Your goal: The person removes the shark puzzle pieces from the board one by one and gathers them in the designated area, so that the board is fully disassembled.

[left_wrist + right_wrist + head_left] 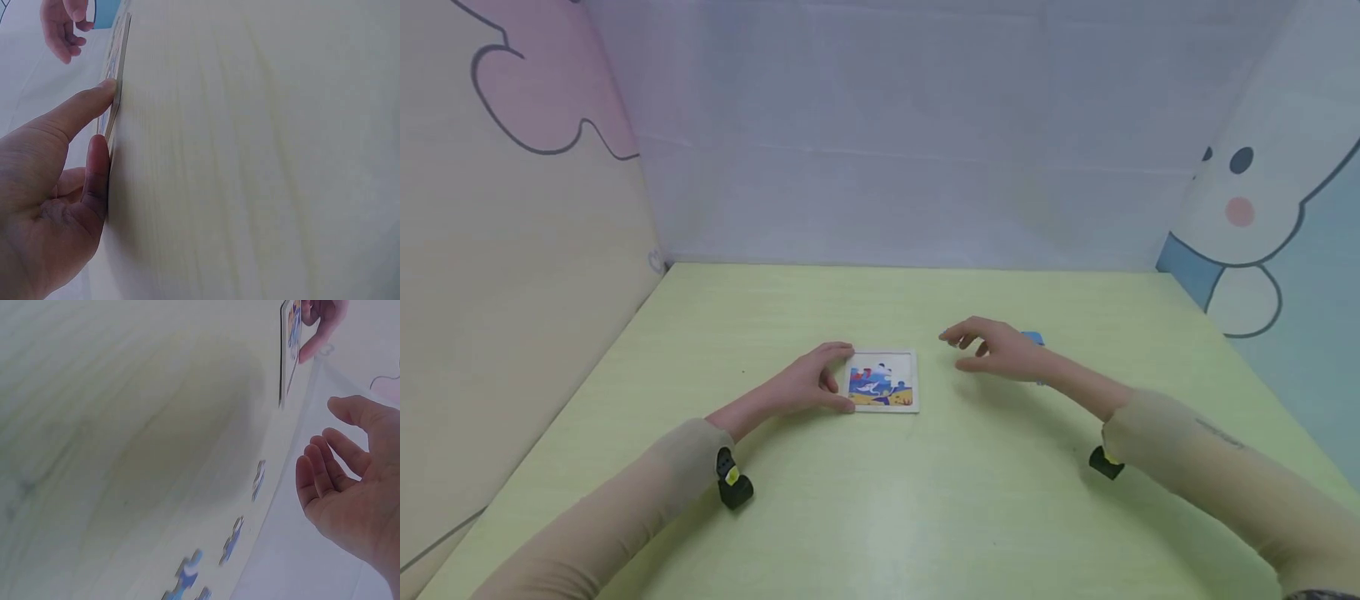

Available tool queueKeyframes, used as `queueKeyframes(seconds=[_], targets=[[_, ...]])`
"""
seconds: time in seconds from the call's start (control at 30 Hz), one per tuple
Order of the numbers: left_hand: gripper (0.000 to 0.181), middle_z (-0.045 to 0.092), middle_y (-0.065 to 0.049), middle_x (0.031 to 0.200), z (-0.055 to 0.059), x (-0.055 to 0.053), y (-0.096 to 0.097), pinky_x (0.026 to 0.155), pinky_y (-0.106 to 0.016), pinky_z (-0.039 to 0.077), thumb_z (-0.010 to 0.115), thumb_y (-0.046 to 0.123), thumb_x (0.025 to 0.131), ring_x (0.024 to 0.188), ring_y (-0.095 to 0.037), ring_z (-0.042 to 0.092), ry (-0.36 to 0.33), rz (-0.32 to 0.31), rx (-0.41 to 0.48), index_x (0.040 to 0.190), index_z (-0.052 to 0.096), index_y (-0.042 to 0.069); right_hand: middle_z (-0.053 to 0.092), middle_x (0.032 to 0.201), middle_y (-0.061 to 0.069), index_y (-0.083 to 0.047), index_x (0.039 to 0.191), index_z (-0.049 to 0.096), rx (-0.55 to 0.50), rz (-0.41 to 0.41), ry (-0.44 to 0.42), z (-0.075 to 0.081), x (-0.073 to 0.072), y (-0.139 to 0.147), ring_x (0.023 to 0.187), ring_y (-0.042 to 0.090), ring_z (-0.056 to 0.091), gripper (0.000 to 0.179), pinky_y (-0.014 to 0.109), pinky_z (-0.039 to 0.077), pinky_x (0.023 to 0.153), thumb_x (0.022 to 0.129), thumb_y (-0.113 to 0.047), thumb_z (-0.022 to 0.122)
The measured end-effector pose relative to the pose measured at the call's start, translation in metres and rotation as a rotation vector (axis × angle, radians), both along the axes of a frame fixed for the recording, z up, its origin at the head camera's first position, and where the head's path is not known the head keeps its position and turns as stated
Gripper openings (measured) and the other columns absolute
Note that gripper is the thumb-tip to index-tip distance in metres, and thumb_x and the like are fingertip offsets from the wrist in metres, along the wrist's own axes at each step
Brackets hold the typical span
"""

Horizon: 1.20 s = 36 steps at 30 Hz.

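A small white-rimmed jigsaw puzzle tray lies flat on the table, its lower part filled with a picture of blue sea and yellow sand; bare board shows along the top. My left hand holds the tray's left side, with the thumb at the near corner and a finger at the far corner. To the right, my right hand hovers above the table with loosely bent fingers and nothing between them in the right wrist view. Loose puzzle pieces lie below it. A blue piece shows behind the right wrist.
The pale yellow-green table meets a whitish cloth wall at the back. Side panels with cartoon drawings stand left and right. Each sleeve carries a black wrist camera.
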<state>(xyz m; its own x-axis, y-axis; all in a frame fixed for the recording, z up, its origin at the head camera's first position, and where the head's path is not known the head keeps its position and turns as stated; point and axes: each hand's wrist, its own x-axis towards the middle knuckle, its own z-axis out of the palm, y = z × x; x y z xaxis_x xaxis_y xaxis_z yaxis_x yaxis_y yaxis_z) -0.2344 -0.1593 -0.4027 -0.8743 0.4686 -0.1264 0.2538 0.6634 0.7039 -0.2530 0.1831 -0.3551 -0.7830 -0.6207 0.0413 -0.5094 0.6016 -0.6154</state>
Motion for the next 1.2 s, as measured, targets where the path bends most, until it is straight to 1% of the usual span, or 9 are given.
queueKeyframes(seconds=[0.17, 0.27, 0.4, 0.5, 0.63, 0.83, 0.93, 1.07, 1.2], targets=[[0.092, 0.031, -0.007, 0.160, 0.000, -0.001, 0.000, 0.078, -0.025, 0.049, 0.086, 0.027, 0.077, 0.085, -0.012, 0.056, 0.009, -0.005, 0.000, 0.152, 0.037, 0.010, 0.062, 0.130, 0.017, -0.005, 0.135, 0.057, -0.001, -0.014, 0.010, 0.000, 0.005, -0.030, 0.114, 0.031, 0.059, 0.046, 0.043, 0.054, 0.091, 0.091, -0.012, 0.068], [0.091, 0.032, -0.007, 0.159, 0.000, -0.001, 0.000, 0.078, -0.025, 0.049, 0.086, 0.027, 0.077, 0.085, -0.012, 0.056, 0.013, -0.009, -0.002, 0.152, 0.037, 0.009, 0.062, 0.130, 0.016, -0.005, 0.135, 0.057, -0.006, -0.014, 0.029, -0.003, 0.005, -0.045, 0.113, 0.029, 0.060, 0.047, 0.044, 0.054, 0.090, 0.091, -0.013, 0.069], [0.091, 0.033, -0.006, 0.158, 0.000, 0.000, 0.000, 0.079, -0.027, 0.048, 0.085, 0.029, 0.077, 0.085, -0.013, 0.056, 0.005, -0.004, -0.004, 0.152, 0.037, 0.011, 0.061, 0.130, 0.015, -0.005, 0.136, 0.056, -0.016, -0.015, 0.044, -0.008, 0.005, -0.062, 0.114, 0.029, 0.060, 0.048, 0.044, 0.054, 0.091, 0.091, -0.015, 0.069], [0.091, 0.034, -0.005, 0.157, 0.000, 0.000, 0.000, 0.080, -0.027, 0.048, 0.085, 0.030, 0.077, 0.086, -0.013, 0.056, 0.001, -0.004, -0.003, 0.153, 0.037, 0.012, 0.061, 0.132, 0.014, -0.006, 0.136, 0.055, -0.005, -0.025, 0.029, -0.012, 0.006, -0.073, 0.116, 0.028, 0.059, 0.049, 0.042, 0.053, 0.093, 0.090, -0.016, 0.069], [0.091, 0.033, -0.005, 0.158, 0.000, 0.000, 0.000, 0.079, -0.027, 0.049, 0.085, 0.029, 0.078, 0.086, -0.013, 0.056, 0.001, -0.012, 0.007, 0.152, 0.037, 0.011, 0.060, 0.131, 0.011, -0.007, 0.136, 0.056, 0.044, -0.039, 0.004, -0.019, 0.010, -0.087, 0.118, 0.026, 0.057, 0.050, 0.041, 0.051, 0.098, 0.089, -0.016, 0.071], [0.091, 0.033, -0.006, 0.158, 0.001, 0.000, 0.000, 0.079, -0.027, 0.049, 0.085, 0.028, 0.078, 0.085, -0.012, 0.057, 0.005, -0.019, 0.011, 0.152, 0.037, 0.010, 0.061, 0.126, 0.008, -0.008, 0.134, 0.058, 0.151, -0.033, -0.012, -0.027, 0.013, -0.098, 0.118, 0.023, 0.054, 0.051, 0.042, 0.044, 0.105, 0.087, -0.020, 0.074], [0.091, 0.033, -0.006, 0.159, 0.000, 0.000, -0.001, 0.079, -0.027, 0.049, 0.085, 0.028, 0.078, 0.086, -0.012, 0.057, 0.007, -0.020, 0.010, 0.153, 0.036, 0.010, 0.063, 0.123, 0.007, -0.007, 0.133, 0.059, 0.180, -0.018, -0.004, -0.027, 0.012, -0.100, 0.114, 0.021, 0.054, 0.050, 0.040, 0.045, 0.104, 0.088, -0.021, 0.075], [0.091, 0.032, -0.005, 0.159, -0.001, -0.001, -0.001, 0.079, -0.027, 0.049, 0.085, 0.028, 0.078, 0.086, -0.012, 0.057, 0.006, -0.020, 0.014, 0.153, 0.036, 0.011, 0.064, 0.119, 0.006, -0.007, 0.132, 0.060, 0.187, 0.005, 0.006, -0.026, 0.010, -0.101, 0.110, 0.019, 0.055, 0.050, 0.038, 0.046, 0.101, 0.086, -0.018, 0.075], [0.091, 0.032, -0.005, 0.159, -0.002, -0.002, -0.002, 0.079, -0.027, 0.048, 0.084, 0.030, 0.078, 0.086, -0.012, 0.056, 0.006, -0.025, 0.009, 0.153, 0.036, 0.012, 0.063, 0.118, 0.007, -0.012, 0.131, 0.063, 0.183, 0.042, 0.015, -0.026, 0.009, -0.101, 0.106, 0.019, 0.053, 0.046, 0.037, 0.046, 0.094, 0.086, -0.015, 0.074]])
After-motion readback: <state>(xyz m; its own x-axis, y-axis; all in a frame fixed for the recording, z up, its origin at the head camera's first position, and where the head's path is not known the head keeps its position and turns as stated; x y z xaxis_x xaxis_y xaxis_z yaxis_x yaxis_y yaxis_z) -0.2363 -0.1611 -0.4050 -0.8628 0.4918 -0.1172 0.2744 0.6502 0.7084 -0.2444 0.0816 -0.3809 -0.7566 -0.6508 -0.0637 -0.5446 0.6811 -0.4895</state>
